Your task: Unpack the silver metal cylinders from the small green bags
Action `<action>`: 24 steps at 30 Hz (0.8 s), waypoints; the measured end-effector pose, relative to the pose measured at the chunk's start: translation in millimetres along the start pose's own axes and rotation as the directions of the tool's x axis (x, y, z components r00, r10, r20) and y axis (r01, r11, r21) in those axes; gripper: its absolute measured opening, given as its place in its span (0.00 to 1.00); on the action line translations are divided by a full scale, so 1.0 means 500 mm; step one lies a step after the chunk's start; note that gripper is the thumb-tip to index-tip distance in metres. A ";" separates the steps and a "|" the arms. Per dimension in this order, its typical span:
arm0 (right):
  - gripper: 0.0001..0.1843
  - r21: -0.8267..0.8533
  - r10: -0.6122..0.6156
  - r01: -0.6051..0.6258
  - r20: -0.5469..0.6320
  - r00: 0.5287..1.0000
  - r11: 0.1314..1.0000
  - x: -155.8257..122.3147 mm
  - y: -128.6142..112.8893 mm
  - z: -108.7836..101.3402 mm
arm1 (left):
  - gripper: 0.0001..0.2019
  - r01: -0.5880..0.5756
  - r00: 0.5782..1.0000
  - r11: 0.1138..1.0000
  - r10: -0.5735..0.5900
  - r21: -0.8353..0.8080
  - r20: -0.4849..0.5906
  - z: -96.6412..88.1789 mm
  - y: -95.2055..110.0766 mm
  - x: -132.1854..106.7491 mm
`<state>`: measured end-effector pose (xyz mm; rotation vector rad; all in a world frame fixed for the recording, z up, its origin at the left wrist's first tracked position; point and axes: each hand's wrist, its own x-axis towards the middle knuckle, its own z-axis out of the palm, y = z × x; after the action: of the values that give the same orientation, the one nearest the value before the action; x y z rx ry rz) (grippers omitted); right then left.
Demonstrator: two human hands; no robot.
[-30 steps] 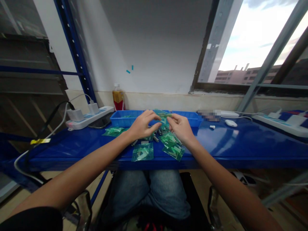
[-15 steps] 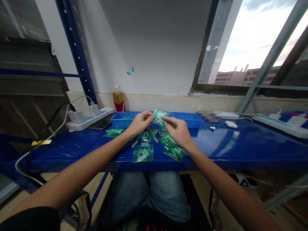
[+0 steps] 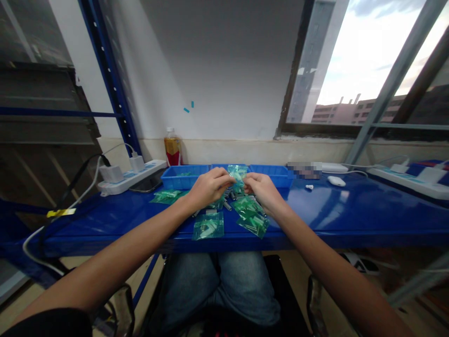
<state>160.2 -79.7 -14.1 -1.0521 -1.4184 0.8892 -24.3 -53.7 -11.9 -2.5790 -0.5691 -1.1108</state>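
Note:
Between my two hands hangs a small clear green plastic bag (image 3: 237,173), raised above the table in front of the blue bins. My left hand (image 3: 211,186) pinches its lower left side, fingers pressed together. On its right edge, my right hand (image 3: 262,188) grips with thumb and fingertips. Below lie small silver metal cylinders (image 3: 227,206), partly hidden by my hands. One filled green bag (image 3: 208,226) lies at the table's front edge, and a pile of green bags (image 3: 250,213) is under my right hand. More green bags (image 3: 166,196) lie left of my left hand.
Blue plastic bins (image 3: 185,177) stand in a row behind my hands. A bottle (image 3: 172,147) is by the wall. At the left are a power strip (image 3: 135,175) and a phone (image 3: 149,182); at the right, a white earbud case (image 3: 336,181) and another power strip (image 3: 414,182).
My left hand has moved right and turned over, its fingers now lower on the bag. My right hand has shifted slightly right, and the bag has moved a little right too.

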 end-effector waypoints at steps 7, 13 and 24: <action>0.11 -0.594 -0.529 0.431 0.011 0.849 0.680 -0.026 0.004 0.006 | 0.25 0.428 0.902 0.875 -0.400 -0.227 0.161 -0.002 -0.001 0.011; 0.14 -0.635 -0.617 0.573 0.187 0.765 0.518 -0.033 0.009 0.011 | 0.33 0.704 0.690 0.491 -0.645 -0.513 0.330 -0.003 -0.018 0.015; 0.10 -0.624 -0.572 0.604 0.288 0.768 0.496 -0.040 0.004 0.013 | 0.10 0.606 0.736 0.716 -0.670 -0.347 -0.097 -0.041 -0.099 0.003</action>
<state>153.8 -97.9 -23.1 -0.9388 -2.0489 -0.1855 -59.1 -17.6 7.7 -2.4832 -1.4226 -1.7907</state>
